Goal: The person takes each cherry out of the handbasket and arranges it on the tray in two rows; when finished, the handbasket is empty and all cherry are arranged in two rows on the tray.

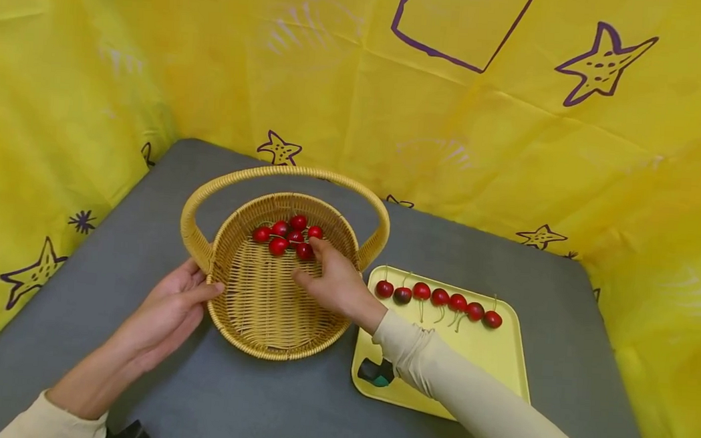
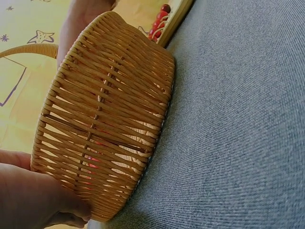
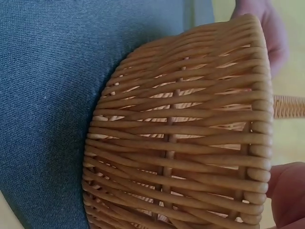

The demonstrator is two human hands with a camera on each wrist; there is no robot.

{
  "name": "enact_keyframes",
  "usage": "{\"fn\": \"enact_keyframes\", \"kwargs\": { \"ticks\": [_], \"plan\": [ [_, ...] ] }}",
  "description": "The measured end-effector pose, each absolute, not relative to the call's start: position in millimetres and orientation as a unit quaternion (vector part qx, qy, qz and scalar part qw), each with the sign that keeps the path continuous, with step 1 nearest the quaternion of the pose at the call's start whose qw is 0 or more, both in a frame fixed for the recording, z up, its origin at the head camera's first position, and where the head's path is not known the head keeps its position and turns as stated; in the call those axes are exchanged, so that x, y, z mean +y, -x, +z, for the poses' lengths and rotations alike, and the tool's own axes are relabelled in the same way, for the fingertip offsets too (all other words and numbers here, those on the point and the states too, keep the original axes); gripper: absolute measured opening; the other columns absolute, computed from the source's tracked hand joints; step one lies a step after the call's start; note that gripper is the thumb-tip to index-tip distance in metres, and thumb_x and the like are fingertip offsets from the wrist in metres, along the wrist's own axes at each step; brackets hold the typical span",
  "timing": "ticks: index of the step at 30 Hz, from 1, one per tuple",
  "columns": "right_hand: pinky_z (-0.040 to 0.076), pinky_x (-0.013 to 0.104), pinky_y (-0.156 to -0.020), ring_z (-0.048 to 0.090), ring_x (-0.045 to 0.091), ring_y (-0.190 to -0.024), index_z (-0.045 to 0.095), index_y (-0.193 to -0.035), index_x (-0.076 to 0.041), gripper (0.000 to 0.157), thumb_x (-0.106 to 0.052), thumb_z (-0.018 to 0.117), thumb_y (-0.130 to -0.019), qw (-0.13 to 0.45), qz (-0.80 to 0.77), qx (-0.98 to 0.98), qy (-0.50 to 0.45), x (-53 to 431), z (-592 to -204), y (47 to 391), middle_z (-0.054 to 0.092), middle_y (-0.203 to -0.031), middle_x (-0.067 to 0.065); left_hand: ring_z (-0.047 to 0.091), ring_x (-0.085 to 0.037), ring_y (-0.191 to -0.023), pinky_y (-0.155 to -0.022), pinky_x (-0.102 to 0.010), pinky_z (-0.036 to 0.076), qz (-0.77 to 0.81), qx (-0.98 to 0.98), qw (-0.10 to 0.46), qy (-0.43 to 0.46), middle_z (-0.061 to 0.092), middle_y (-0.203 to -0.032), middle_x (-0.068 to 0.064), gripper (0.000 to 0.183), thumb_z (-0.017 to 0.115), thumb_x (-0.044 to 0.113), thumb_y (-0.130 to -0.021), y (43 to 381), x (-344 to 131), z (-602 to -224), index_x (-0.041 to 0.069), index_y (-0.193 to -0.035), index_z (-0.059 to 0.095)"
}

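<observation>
A round woven basket [image 1: 273, 308] with a tall arched handle [image 1: 287, 171] stands on the grey surface. My left hand [image 1: 170, 305] grips its left rim by the handle's foot, thumb over the edge and fingers outside. In the left wrist view, that hand [image 2: 38, 195] holds the woven wall [image 2: 109, 105]. Several red cherries [image 1: 278, 246] lie clustered at the basket's far side. Reaching over the right rim, my right hand [image 1: 340, 282] has its fingertips right at the cluster's right end. Its thumb stands apart, with no cherry showing in the gap.
Right of the basket, a pale yellow tray [image 1: 480, 361] carries a row of several cherries [image 1: 439, 297] with stems along its far part. The right sleeve [image 1: 466, 393] passes over the tray, a dark wrist device [image 1: 375, 372] beside it. Yellow patterned cloth [image 1: 334, 97] hangs behind the grey tabletop [image 1: 242, 407].
</observation>
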State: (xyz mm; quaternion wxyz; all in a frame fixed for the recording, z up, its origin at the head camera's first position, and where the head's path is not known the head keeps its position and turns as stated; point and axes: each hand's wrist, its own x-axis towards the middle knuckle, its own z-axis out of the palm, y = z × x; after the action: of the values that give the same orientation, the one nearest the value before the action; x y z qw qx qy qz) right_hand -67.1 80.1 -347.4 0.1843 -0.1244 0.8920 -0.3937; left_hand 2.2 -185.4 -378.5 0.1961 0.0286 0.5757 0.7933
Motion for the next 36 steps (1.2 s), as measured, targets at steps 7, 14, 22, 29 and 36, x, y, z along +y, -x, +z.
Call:
{"fn": "enact_keyframes", "kwargs": {
  "ticks": [7, 14, 22, 29, 36],
  "plan": [
    [0.04, 0.039, -0.12, 0.051, 0.026, -0.145, 0.046, -0.157, -0.001, 0.062, -0.016, 0.069, -0.101, 0.171, -0.384, 0.893, 0.159, 77.0, -352.3, 69.6, 0.055, -0.155, 0.016, 0.004, -0.023, -0.161, -0.123, -0.025, 0.025, 0.795, 0.574, 0.195, -0.019, 0.003, -0.176, -0.012, 0.081, 0.048, 0.0, -0.11, -2.7, -187.1, -378.5, 0.012, -0.17, -0.005],
    [0.045, 0.037, -0.116, 0.057, 0.026, -0.139, 0.052, -0.153, -0.002, 0.059, -0.011, 0.071, -0.098, 0.165, -0.377, 0.893, 0.181, 69.8, -362.1, 83.5, 0.06, -0.15, 0.016, 0.0, -0.022, -0.162, -0.128, -0.031, 0.016, 0.792, 0.577, 0.2, -0.016, 0.001, -0.177, -0.01, 0.081, 0.047, 0.001, -0.11, -3.5, -187.7, -378.8, 0.013, -0.17, -0.006],
    [0.051, 0.033, -0.109, 0.064, 0.026, -0.132, 0.063, -0.143, -0.002, 0.048, -0.004, 0.076, -0.096, 0.155, -0.421, 0.878, 0.166, 67.7, -370.3, 92.3, 0.066, -0.142, 0.015, 0.0, -0.023, -0.162, -0.128, -0.029, 0.018, 0.799, 0.568, 0.198, -0.028, 0.001, -0.177, -0.011, 0.082, 0.048, 0.001, -0.11, -1.9, -185.5, -378.3, 0.012, -0.17, -0.007],
    [0.056, 0.029, -0.101, 0.069, 0.025, -0.125, 0.073, -0.13, -0.005, 0.036, -0.006, 0.079, -0.095, 0.147, -0.443, 0.873, 0.145, 65.1, -371.8, 95.5, 0.073, -0.133, 0.01, -0.001, -0.021, -0.162, -0.129, -0.031, 0.015, 0.798, 0.569, 0.199, -0.029, 0.0, -0.177, -0.01, 0.082, 0.048, 0.001, -0.11, -1.1, -184.6, -378.0, 0.014, -0.17, -0.006],
    [0.056, 0.027, -0.1, 0.07, 0.02, -0.122, 0.074, -0.13, -0.01, 0.034, -0.01, 0.079, -0.096, 0.136, -0.454, 0.866, 0.155, 71.2, -360.9, 87.1, 0.074, -0.131, 0.005, -0.006, -0.019, -0.162, -0.131, -0.038, 0.005, 0.797, 0.567, 0.205, -0.023, -0.005, -0.178, -0.008, 0.083, 0.048, 0.001, -0.11, -2.2, -184.5, -378.3, 0.016, -0.17, -0.008]
  ]
}}
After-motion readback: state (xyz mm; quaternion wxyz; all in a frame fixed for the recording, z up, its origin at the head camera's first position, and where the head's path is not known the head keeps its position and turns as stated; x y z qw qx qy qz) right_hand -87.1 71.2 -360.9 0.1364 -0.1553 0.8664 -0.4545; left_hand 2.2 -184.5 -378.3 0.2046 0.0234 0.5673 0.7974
